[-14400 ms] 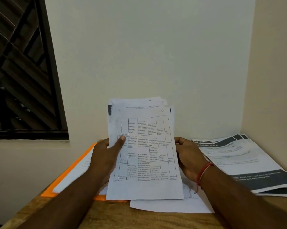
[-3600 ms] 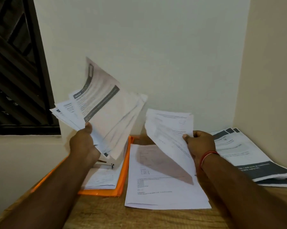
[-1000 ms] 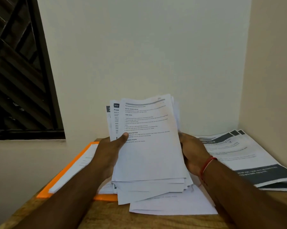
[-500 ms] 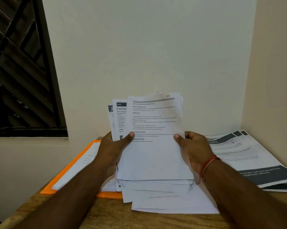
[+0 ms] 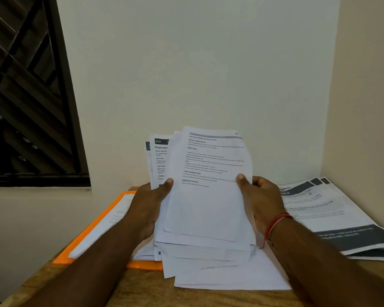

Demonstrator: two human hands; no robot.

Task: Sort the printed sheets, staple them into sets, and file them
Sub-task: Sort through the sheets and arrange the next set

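A thick, uneven stack of printed sheets (image 5: 205,202) stands tilted up off the wooden table (image 5: 142,291), fanned at its top left. My left hand (image 5: 149,207) grips its left edge, thumb on the front page. My right hand (image 5: 262,200) grips the right edge, with its thumb pinching the top sheet. Another loose pile of white sheets (image 5: 242,278) lies flat under the stack. An orange file folder (image 5: 93,231) lies open at the left with sheets in it. No stapler is visible.
A pile of sheets with dark grey banners (image 5: 332,213) lies at the right, against the side wall. The table sits in a corner with walls behind and to the right. A dark window (image 5: 27,96) is at the left.
Over the last second my right thumb has come round onto the front of the top sheet, which now sits slightly askew. Earlier, the hands held separate bundles apart.
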